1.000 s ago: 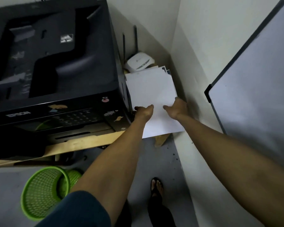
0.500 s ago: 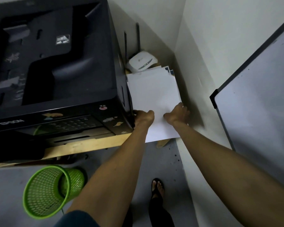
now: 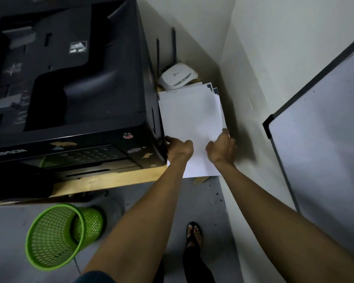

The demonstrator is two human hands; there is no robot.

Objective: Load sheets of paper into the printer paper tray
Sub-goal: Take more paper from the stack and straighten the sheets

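Head view, left to right: the printer (image 3: pixel 70 78), with "EPSON" readable on its front edge, sits just left of the left hand (image 3: pixel 179 148), whose fingers curl onto the near left edge of the paper (image 3: pixel 190 123), while the right hand (image 3: pixel 222 149) grips the same stack at its near right edge, thumb on top. The step looks like gathering sheets beside the printer; next they would have to be lifted clear, squared and carried left to the tray, not clearly visible here.
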